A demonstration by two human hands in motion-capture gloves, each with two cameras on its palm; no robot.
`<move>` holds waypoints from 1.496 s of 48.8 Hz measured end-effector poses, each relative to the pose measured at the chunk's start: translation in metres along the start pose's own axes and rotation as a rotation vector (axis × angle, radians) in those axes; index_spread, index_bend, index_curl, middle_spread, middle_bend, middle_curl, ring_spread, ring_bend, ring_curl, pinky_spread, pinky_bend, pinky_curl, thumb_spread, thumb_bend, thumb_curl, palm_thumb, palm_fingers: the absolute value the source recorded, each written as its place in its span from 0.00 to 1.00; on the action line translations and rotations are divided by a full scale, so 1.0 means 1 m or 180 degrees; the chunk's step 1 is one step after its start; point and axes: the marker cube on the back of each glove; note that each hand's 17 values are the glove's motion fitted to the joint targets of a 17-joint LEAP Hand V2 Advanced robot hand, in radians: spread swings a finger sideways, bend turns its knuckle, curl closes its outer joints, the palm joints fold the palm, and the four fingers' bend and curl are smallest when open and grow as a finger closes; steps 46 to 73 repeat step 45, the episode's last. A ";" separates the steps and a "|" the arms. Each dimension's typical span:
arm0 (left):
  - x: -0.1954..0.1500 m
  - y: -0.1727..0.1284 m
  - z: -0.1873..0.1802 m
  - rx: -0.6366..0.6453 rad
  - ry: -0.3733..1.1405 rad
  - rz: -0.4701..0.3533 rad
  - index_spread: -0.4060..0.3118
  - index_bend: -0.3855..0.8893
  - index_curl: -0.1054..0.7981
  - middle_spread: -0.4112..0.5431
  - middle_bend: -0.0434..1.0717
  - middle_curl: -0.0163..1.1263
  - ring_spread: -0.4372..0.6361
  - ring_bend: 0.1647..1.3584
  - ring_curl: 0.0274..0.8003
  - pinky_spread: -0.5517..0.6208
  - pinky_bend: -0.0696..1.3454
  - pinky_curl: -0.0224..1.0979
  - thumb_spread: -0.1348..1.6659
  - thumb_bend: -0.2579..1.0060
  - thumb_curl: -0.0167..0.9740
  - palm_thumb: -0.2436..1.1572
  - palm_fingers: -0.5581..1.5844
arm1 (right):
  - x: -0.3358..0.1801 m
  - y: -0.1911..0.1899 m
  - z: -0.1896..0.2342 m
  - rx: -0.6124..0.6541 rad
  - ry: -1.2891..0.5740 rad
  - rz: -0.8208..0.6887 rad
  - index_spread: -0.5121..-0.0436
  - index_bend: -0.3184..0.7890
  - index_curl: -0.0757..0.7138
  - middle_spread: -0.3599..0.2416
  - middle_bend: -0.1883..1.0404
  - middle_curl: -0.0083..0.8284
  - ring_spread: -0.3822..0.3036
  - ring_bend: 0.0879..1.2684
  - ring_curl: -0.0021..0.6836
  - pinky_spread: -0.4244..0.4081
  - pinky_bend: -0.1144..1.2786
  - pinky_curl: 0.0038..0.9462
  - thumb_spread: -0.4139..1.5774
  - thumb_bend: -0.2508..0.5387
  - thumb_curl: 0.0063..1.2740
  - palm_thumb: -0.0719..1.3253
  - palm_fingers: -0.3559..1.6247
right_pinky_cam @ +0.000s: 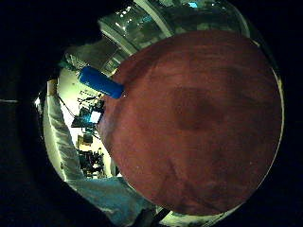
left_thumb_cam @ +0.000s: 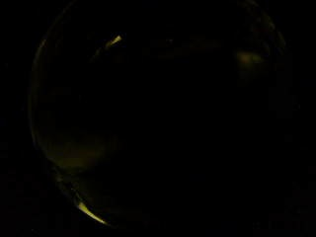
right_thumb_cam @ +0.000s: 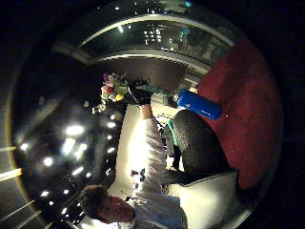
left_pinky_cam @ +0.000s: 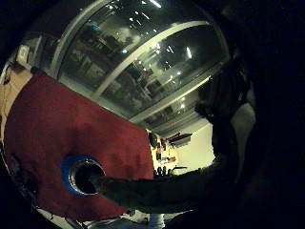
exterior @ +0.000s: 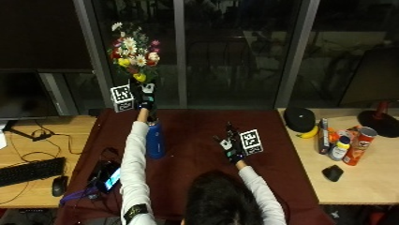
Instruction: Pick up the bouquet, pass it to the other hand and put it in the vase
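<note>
My left hand is raised high and grips the stems of the bouquet, a bunch of white, yellow, pink and red flowers. Straight below it the tall blue vase stands upright on the dark red cloth. In the left little finger side palm view the dark stems reach down to the vase's open mouth. My right hand hovers open over the cloth, to the right of the vase, holding nothing. The right thumb side palm view shows the bouquet above the vase. The left thumb side palm view is dark.
A keyboard, a mouse and a phone lie left of the cloth. On the right are a black cap, a banana, a bottle, a can and a black mouse. Windows stand behind the table.
</note>
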 end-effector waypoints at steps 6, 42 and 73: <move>-0.065 0.034 -0.010 -0.1006 -0.0229 -0.0458 0.11 0.56 0.73 0.10 0.67 0.48 0.07 0.44 0.56 0.16 0.47 0.41 0.19 0.17 0.80 0.77 0.79 | 0.021 -0.014 0.002 0.0065 -0.0037 -0.0642 0.23 0.41 0.34 0.57 0.30 0.37 0.59 0.32 0.43 0.82 0.49 0.35 0.78 0.29 0.29 0.41 0.17; -0.157 0.131 -0.058 -0.1700 -0.0802 -0.1079 0.76 0.36 0.31 0.79 0.21 0.29 0.85 0.32 0.35 0.90 0.28 0.29 0.59 0.18 0.45 0.54 0.19 | 0.061 0.000 0.014 -0.0287 -0.0682 -0.1579 0.28 0.42 0.40 0.59 0.31 0.37 0.62 0.29 0.41 0.82 0.45 0.34 0.79 0.29 0.31 0.48 0.20; -0.162 0.130 -0.055 -0.1722 -0.0767 -0.1147 0.77 0.36 0.29 0.79 0.21 0.29 0.86 0.32 0.35 0.90 0.27 0.28 0.59 0.18 0.44 0.55 0.19 | 0.058 0.002 0.014 -0.0311 -0.0756 -0.1305 0.28 0.42 0.40 0.59 0.31 0.38 0.62 0.29 0.41 0.82 0.44 0.35 0.79 0.29 0.31 0.48 0.20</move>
